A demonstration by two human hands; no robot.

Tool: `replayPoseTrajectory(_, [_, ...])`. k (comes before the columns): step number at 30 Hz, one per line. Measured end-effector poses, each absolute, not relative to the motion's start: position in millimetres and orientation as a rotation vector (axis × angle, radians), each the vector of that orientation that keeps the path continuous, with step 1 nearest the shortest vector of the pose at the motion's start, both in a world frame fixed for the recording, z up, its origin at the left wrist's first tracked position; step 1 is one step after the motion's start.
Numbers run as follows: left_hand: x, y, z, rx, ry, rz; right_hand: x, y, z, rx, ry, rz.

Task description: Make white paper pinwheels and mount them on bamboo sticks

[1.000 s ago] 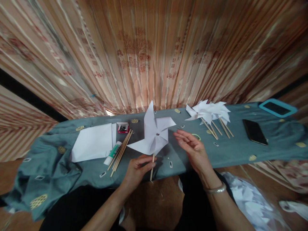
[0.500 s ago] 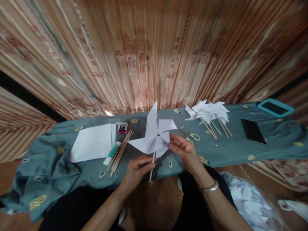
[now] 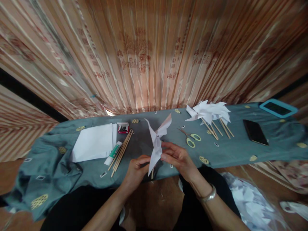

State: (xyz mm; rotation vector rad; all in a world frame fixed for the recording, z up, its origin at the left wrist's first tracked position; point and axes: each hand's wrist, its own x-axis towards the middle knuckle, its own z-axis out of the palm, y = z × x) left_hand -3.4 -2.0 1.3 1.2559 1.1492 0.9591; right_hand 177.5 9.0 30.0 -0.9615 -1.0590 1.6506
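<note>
A white paper pinwheel (image 3: 157, 146) stands between my hands above the near edge of the table, turned almost side-on. Its wooden stick (image 3: 152, 173) is mostly hidden behind a blade, with the lower end showing. My left hand (image 3: 136, 170) is closed, thumb and fingers pinching the stick. On the other side my right hand (image 3: 177, 158) has its thumb and curled fingers at the pinwheel's right edge, gripping the paper. A pair of scissors (image 3: 191, 138) with yellow-green handles lies beyond my right hand. Several loose wooden sticks (image 3: 122, 152) rest left of the pinwheel.
White paper sheets (image 3: 93, 142), a glue stick (image 3: 113, 153) and a small red box (image 3: 123, 128) lie at the left. Finished pinwheels (image 3: 209, 110) are at the back right, near a black phone (image 3: 255, 132) and a blue-framed tablet (image 3: 278, 108). A plastic bag of paper scraps (image 3: 255, 202) stands on the floor.
The pinwheel has swung from facing me to nearly side-on. My right hand has shifted slightly left and down with it, uncovering the scissors. My left hand stays at the stick.
</note>
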Motion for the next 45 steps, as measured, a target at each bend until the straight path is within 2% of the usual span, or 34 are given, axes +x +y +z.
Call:
replayPoseTrajectory(6, [-4, -2, -9, 1.118, 1.157, 1.042, 176, 1, 31, -0.992, -1.243, 1.599])
replayPoseTrajectory(17, [-4, 2, 8, 1.013, 1.199, 1.013, 165, -7, 15, -1.252, -1.635, 1.376])
replayPoseTrajectory(27, [0, 7, -3, 0.873, 1.177, 1.131, 150, -7, 3, -1.315, -1.532, 1.201])
replayPoseTrajectory(31, [2, 7, -7, 0.828, 1.158, 1.149, 180, 12, 17, -1.514, -1.618, 0.925])
replayPoseTrajectory(35, [2, 3, -8, 0.832, 1.105, 1.135, 234, 41, 44, -2.0, -1.971, 0.327])
replayPoseTrajectory(39, [2, -1, -7, 0.825, 1.077, 1.134, 292, 70, 53, -2.256, -1.976, 0.109])
replayPoseTrajectory(45, [2, -2, -10, 0.828, 1.045, 1.122, 342, 93, 27, -2.532, -1.968, -0.023])
